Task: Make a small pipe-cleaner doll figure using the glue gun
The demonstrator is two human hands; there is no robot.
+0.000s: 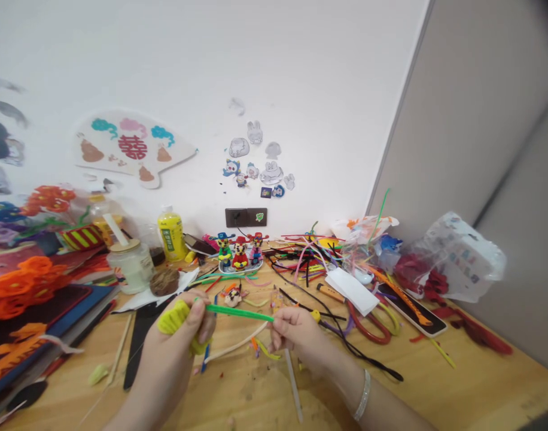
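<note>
My left hand point(180, 344) is closed around a yellow pipe-cleaner piece point(173, 317) and pinches one end of a green pipe cleaner point(238, 312). The green stem runs level to the right, where my right hand point(294, 331) pinches its other end. Both hands hover just above the wooden table point(480, 389). A bracelet point(362, 395) sits on my right wrist. Loose scraps of pipe cleaner lie on the table beneath the hands.
A tangle of coloured pipe cleaners point(310, 257), red-handled scissors point(368, 326) and a white card point(351, 290) lie to the right. Three small figurines point(240, 251), a yellow bottle point(170, 234) and a glass jar point(130, 263) stand behind. Orange flowers point(18, 284) and plastic bags point(457, 257) flank the table.
</note>
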